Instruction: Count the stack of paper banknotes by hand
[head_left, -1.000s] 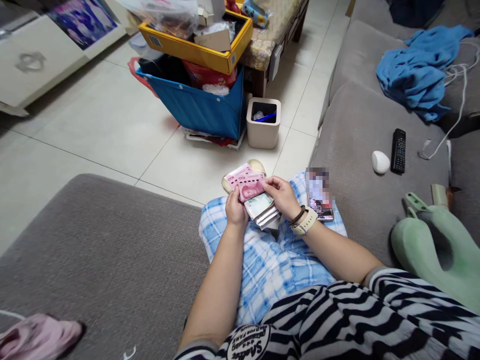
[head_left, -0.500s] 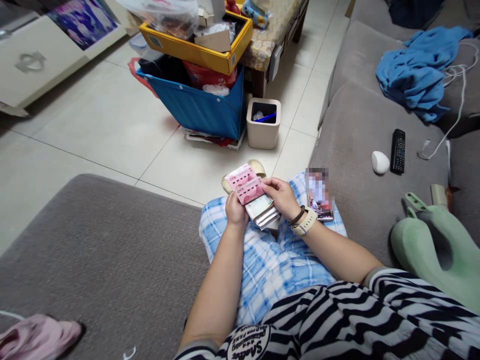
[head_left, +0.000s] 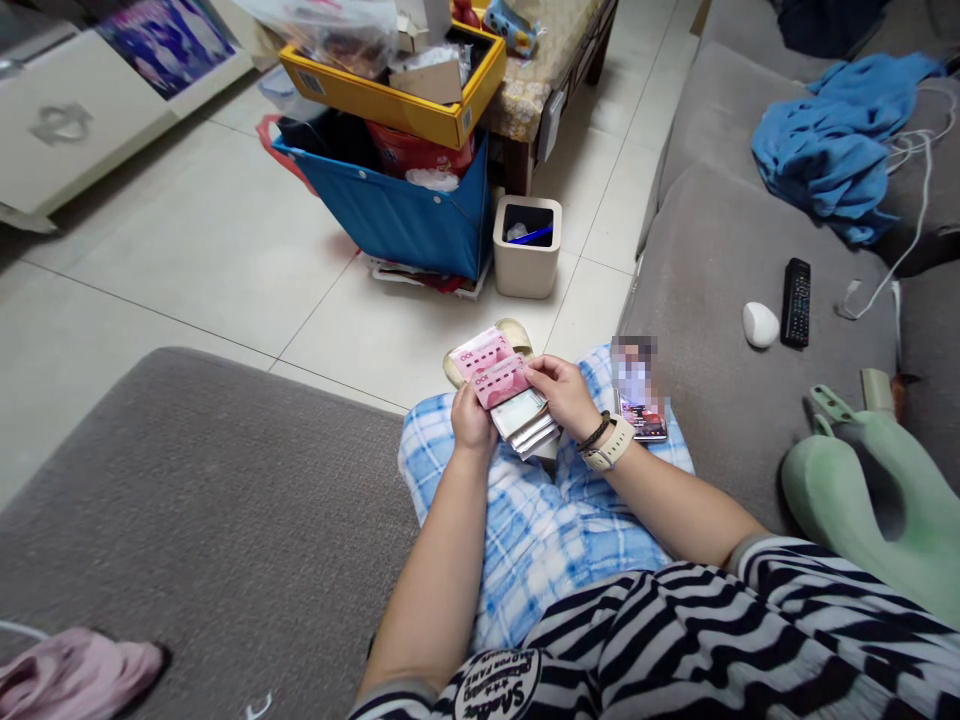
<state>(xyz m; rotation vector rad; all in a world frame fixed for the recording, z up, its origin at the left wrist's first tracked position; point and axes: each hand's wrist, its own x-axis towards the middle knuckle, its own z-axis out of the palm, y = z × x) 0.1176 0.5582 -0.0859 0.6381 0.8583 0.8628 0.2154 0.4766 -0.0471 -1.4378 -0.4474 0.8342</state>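
Two pink 100 banknotes are fanned out above my lap, one upper banknote (head_left: 484,352) and one nearer banknote (head_left: 501,382). My left hand (head_left: 472,418) is closed on their left side with the thumb over the nearer one. The fingertips of my right hand (head_left: 564,395) pinch the nearer note's right edge. Just below lies a stack of paper pieces (head_left: 525,420), pale green and white on top, between my hands; what supports it is partly hidden. A lit phone (head_left: 641,415) rests on my right thigh, over blue plaid trousers (head_left: 525,530).
Grey sofa cushions (head_left: 247,500) flank me. To the right lie a remote control (head_left: 796,303), a white rounded object (head_left: 760,325), a green neck pillow (head_left: 832,480) and a blue cloth (head_left: 840,140). Ahead stand a beige bin (head_left: 527,270) and a loaded blue storage box (head_left: 405,225).
Both hands and the banknotes hold almost the same place; the nearer note has tilted very slightly. The picture on the phone screen differs.
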